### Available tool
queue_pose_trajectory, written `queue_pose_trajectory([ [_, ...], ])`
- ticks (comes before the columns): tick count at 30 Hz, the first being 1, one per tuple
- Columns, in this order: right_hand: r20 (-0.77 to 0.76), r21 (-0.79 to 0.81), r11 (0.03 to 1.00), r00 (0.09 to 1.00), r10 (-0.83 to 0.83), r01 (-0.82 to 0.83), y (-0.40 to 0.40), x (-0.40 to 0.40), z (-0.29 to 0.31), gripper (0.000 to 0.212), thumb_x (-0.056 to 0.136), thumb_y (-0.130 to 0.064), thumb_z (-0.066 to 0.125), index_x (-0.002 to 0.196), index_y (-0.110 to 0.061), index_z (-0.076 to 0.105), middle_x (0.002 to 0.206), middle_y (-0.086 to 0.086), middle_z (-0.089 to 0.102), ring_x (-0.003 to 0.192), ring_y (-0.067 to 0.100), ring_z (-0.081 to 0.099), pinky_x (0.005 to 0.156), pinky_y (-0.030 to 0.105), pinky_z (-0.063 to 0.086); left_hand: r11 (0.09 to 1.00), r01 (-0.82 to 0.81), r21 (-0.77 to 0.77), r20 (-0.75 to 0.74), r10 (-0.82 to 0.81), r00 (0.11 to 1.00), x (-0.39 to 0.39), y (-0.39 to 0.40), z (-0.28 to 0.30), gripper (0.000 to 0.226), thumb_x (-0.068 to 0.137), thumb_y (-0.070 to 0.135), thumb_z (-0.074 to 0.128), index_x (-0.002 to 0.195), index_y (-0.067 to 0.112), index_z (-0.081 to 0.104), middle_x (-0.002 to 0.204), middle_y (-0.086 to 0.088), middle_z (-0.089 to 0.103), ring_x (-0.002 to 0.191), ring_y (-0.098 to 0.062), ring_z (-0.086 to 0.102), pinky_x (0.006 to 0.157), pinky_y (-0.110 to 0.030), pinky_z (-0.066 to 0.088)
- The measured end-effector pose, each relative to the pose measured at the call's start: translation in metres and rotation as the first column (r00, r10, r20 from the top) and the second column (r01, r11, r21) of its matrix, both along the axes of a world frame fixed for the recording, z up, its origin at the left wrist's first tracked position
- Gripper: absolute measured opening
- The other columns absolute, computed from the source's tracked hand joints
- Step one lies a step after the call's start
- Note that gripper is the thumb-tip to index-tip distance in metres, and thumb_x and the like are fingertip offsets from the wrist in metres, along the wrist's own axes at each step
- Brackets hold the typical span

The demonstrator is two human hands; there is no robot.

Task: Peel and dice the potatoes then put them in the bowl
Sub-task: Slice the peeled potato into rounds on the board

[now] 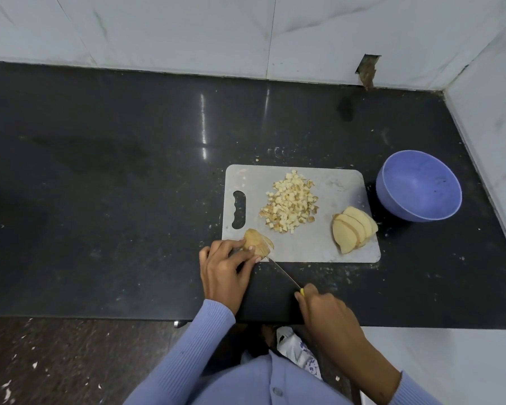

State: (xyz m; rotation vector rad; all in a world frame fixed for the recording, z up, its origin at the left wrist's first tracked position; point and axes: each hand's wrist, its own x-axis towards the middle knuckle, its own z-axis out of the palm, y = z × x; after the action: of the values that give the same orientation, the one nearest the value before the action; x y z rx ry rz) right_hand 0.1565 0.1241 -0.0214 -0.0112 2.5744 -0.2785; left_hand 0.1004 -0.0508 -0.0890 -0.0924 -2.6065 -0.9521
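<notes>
Lowest in the frame I see my two lilac sleeves. My right hand point(323, 309), lower centre, has its fingers curled round the yellow handle of one knife point(284, 272), whose thin blade runs up-left. My left hand point(227, 266) pinches one potato piece point(256, 242), partly sliced, at the lower left corner of one grey cutting board point(327, 247). At the board's centre lies one heap of diced potato point(289, 204); one fan of slices point(354, 232) sits at its right edge. One blue bowl point(418, 185) stands just right of the board. All rests on a black, crumb-flecked counter point(114, 171); white marbled wall tiles point(173, 27) fill the top.
</notes>
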Motion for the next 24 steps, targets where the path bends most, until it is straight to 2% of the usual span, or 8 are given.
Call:
queue_pose_trajectory([
  [2, -0.04, -0.044, 0.999, 0.999, -0.018, 0.016, 0.003, -0.001, 0.001, 0.026, 0.103, -0.039, 0.02, 0.091, -0.019, 0.031, 0.086, 0.002, 0.06, 0.086, 0.026, 0.061, 0.063, 0.029, 0.031, 1.0, -0.007, 0.021, 0.019, 0.007, 1.0, 0.0, 0.0, -0.001, 0.012, 0.066, 0.023, 0.086, 0.072, 0.018, 0.076, 0.089, 0.003, 0.071, 0.081, -0.016, 0.059, 0.081, -0.026, 0.027],
  [5, -0.087, -0.136, 0.99, 0.995, -0.046, 0.034, 0.002, -0.007, 0.004, 0.03, 0.102, -0.041, 0.023, 0.086, -0.019, 0.036, 0.066, -0.005, 0.042, 0.068, 0.022, 0.05, 0.06, 0.029, 0.031, 0.998, -0.016, 0.055, 0.04, 0.014, 0.999, 0.0, 0.0, -0.001, 0.015, 0.063, 0.022, 0.087, 0.072, 0.018, 0.076, 0.091, 0.004, 0.07, 0.084, -0.015, 0.056, 0.082, -0.025, 0.027],
  [7, -0.127, -0.18, 0.983, 0.99, -0.055, 0.031, -0.003, -0.017, 0.004, 0.031, 0.102, -0.041, 0.024, 0.087, -0.018, 0.039, 0.071, 0.0, 0.051, 0.071, 0.024, 0.054, 0.061, 0.029, 0.032, 0.997, -0.021, 0.078, 0.055, 0.017, 0.998, 0.0, 0.0, -0.001, 0.015, 0.063, 0.022, 0.087, 0.072, 0.018, 0.076, 0.093, 0.003, 0.069, 0.086, -0.016, 0.055, 0.083, -0.026, 0.028],
  [9, -0.132, -0.177, 0.984, 0.99, -0.05, 0.026, -0.012, -0.028, 0.003, 0.033, 0.102, -0.041, 0.024, 0.092, -0.016, 0.043, 0.085, 0.009, 0.06, 0.082, 0.029, 0.059, 0.063, 0.031, 0.032, 0.994, -0.023, 0.107, 0.061, 0.017, 0.998, 0.0, 0.0, -0.003, 0.015, 0.063, 0.021, 0.087, 0.072, 0.017, 0.076, 0.092, 0.003, 0.069, 0.088, -0.016, 0.055, 0.084, -0.027, 0.029],
  [14, -0.105, -0.189, 0.982, 0.994, -0.021, 0.0, -0.028, -0.046, 0.0, 0.035, 0.103, -0.039, 0.025, 0.097, -0.012, 0.046, 0.093, 0.012, 0.061, 0.087, 0.031, 0.059, 0.064, 0.032, 0.035, 0.987, -0.026, 0.16, 0.065, 0.016, 0.998, -0.001, -0.001, -0.006, 0.016, 0.063, 0.022, 0.086, 0.075, 0.016, 0.077, 0.088, 0.005, 0.07, 0.088, -0.008, 0.054, 0.085, -0.022, 0.03],
  [16, -0.093, -0.173, 0.985, 0.996, -0.009, -0.007, -0.031, -0.048, -0.004, 0.037, 0.103, -0.039, 0.025, 0.101, -0.011, 0.048, 0.096, 0.012, 0.062, 0.089, 0.031, 0.059, 0.065, 0.033, 0.036, 0.987, -0.023, 0.161, 0.065, 0.013, 0.998, -0.001, -0.001, -0.007, 0.016, 0.063, 0.021, 0.086, 0.075, 0.016, 0.077, 0.088, 0.005, 0.07, 0.088, -0.008, 0.054, 0.086, -0.019, 0.029],
  [20, -0.058, -0.176, 0.984, 0.998, 0.0, -0.01, -0.034, -0.049, -0.006, 0.036, 0.103, -0.038, 0.025, 0.1, -0.01, 0.046, 0.099, 0.014, 0.062, 0.091, 0.034, 0.058, 0.065, 0.033, 0.034, 0.987, -0.007, 0.158, 0.04, 0.001, 0.999, -0.001, -0.002, -0.008, 0.014, 0.065, 0.02, 0.085, 0.075, 0.015, 0.077, 0.089, 0.004, 0.071, 0.087, -0.008, 0.054, 0.083, -0.022, 0.032],
  [24, -0.042, -0.133, 0.991, 0.999, 0.016, -0.021, -0.041, -0.053, -0.008, 0.036, 0.104, -0.036, 0.023, 0.109, -0.008, 0.045, 0.106, 0.015, 0.06, 0.098, 0.035, 0.057, 0.068, 0.035, 0.034, 0.992, -0.001, 0.126, 0.016, -0.001, 1.0, -0.002, -0.001, -0.007, 0.012, 0.07, 0.026, 0.078, 0.073, 0.015, 0.076, 0.088, 0.004, 0.071, 0.087, -0.008, 0.054, 0.088, -0.016, 0.026],
])
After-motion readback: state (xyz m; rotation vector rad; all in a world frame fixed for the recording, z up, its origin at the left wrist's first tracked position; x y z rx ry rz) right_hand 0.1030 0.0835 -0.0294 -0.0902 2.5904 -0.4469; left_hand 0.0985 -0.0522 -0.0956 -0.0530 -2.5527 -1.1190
